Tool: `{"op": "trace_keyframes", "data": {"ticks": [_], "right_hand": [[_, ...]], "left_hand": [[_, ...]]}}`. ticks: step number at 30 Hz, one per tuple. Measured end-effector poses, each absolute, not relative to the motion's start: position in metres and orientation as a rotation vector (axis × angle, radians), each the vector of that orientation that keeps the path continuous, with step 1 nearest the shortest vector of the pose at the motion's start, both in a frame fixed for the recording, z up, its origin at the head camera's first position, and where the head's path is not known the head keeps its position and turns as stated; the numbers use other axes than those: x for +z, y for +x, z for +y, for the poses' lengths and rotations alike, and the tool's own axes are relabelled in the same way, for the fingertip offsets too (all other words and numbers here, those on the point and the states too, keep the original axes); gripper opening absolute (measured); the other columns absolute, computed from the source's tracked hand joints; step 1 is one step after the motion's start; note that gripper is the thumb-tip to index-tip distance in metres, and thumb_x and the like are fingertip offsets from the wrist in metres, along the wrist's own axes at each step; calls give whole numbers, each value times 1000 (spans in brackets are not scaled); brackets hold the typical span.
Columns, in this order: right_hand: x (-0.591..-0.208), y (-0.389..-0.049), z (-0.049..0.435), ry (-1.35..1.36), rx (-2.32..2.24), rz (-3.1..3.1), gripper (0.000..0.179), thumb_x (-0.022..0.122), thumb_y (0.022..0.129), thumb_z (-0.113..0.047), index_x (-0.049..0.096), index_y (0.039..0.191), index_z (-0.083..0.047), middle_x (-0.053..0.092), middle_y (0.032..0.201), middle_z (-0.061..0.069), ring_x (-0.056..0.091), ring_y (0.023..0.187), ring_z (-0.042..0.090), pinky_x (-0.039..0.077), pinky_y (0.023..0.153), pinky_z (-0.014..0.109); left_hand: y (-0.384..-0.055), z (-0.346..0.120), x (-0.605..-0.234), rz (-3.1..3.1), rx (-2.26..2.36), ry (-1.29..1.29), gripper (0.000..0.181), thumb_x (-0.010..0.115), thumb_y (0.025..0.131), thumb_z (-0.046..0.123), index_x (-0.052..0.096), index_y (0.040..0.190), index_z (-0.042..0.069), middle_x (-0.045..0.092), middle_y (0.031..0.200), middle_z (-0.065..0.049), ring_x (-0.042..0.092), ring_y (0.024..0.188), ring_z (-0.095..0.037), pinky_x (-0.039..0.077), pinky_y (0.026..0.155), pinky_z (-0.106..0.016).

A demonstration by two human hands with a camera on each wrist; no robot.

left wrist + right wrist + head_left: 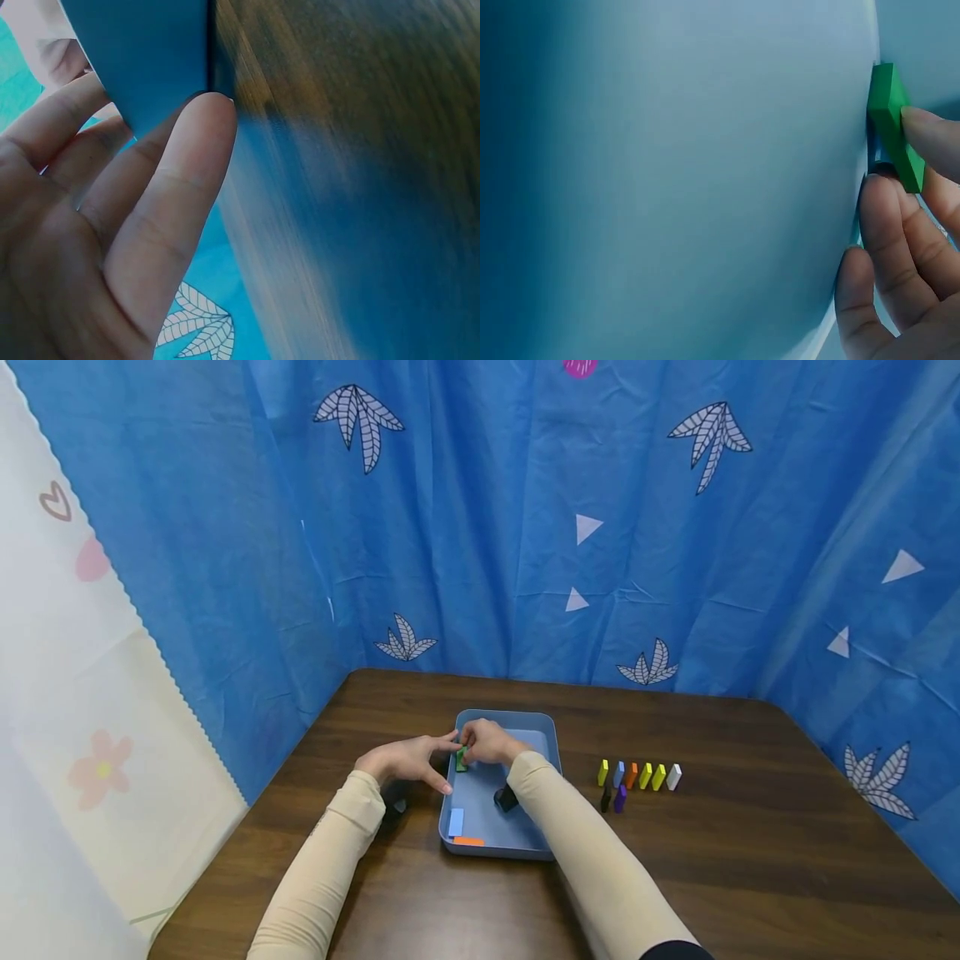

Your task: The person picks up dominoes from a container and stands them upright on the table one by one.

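Observation:
My right hand (pixel 487 743) is over the far left part of a shallow blue tray (pixel 498 818), pinching a green domino block (pixel 461 762). In the right wrist view, the thumb presses one face of the block (pixel 889 112), and the block stands against the tray's wall. My left hand (pixel 408 758) is at the tray's left side with its fingers extended. The left wrist view shows those fingers (pixel 187 165) at the outside of the tray wall (pixel 150 52). A light blue block (pixel 456 822) and an orange block (pixel 468 841) lie in the tray's near left corner.
Right of the tray, several blocks stand on the wooden table (pixel 750 860), including a white block (pixel 674 777), a black block (pixel 606 798) and a purple block (pixel 620 798). A blue curtain (pixel 487 527) hangs behind the table, and a pale curtain (pixel 112 693) hangs at the left.

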State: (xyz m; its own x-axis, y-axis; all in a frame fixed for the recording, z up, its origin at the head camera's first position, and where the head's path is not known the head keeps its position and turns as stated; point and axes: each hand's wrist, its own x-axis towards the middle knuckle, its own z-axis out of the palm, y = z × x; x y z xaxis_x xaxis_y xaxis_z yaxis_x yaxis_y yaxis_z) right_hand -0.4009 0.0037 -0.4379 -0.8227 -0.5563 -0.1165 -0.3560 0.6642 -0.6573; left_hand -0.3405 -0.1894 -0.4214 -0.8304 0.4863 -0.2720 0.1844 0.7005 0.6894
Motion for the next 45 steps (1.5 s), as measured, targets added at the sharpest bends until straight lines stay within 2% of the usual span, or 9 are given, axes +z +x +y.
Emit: {"op": "trace_keyframes", "data": {"ticks": [4,11,19,25,32,36,43,45], "right_hand": [[-440,-401,7,-731,-980,2544,17,76,85,-4,66,99,-7,65,85,5,55,73,16,46,62,25],[-437,-402,18,-741,-1038,2473,21,73,89,-6,70,109,-6,67,78,3,60,67,16,47,62,24],[-424,-400,29,-777,-959,2512,13,76,89,-14,69,99,-8,69,71,5,66,67,22,45,60,25],[-410,-397,40,-798,-952,2544,14,76,89,-18,67,92,-8,69,75,6,68,76,30,49,64,26],[-389,-392,52,-795,-1070,2567,19,78,88,-16,62,88,-7,74,85,7,69,95,39,54,77,33],[-381,-388,58,-796,-1105,2577,18,77,89,-17,62,92,-7,75,85,8,71,93,38,55,82,37],[-368,-379,70,-842,-1097,2620,20,76,90,-21,68,101,-6,75,85,3,70,77,16,57,82,37],[-364,-375,73,-845,-1109,2626,24,76,90,-23,69,105,-5,76,87,5,70,77,15,58,84,40]], "left_hand": [[-342,-189,-423,2463,944,520,84,83,83,29,40,155,20,12,170,1,15,155,-33,24,121,-60],[-342,-189,-423,2453,949,535,84,83,83,28,40,155,18,12,170,0,15,156,-33,25,121,-60],[-341,-189,-421,2457,932,542,86,82,84,30,38,156,17,11,170,0,14,156,-32,23,122,-58],[-342,-190,-422,2460,926,542,86,83,83,30,38,156,16,10,170,0,14,156,-33,25,121,-59],[-344,-190,-419,2471,907,522,86,82,83,32,38,156,18,9,171,0,15,156,-33,24,121,-61],[-344,-189,-420,2463,912,508,86,82,83,31,38,156,19,9,171,1,15,156,-34,23,121,-61],[-344,-190,-421,2458,922,493,87,83,83,32,38,156,19,9,171,1,13,156,-35,22,121,-62],[-344,-190,-420,2458,925,489,87,83,82,32,38,156,18,8,171,1,13,156,-35,21,121,-62]]}}
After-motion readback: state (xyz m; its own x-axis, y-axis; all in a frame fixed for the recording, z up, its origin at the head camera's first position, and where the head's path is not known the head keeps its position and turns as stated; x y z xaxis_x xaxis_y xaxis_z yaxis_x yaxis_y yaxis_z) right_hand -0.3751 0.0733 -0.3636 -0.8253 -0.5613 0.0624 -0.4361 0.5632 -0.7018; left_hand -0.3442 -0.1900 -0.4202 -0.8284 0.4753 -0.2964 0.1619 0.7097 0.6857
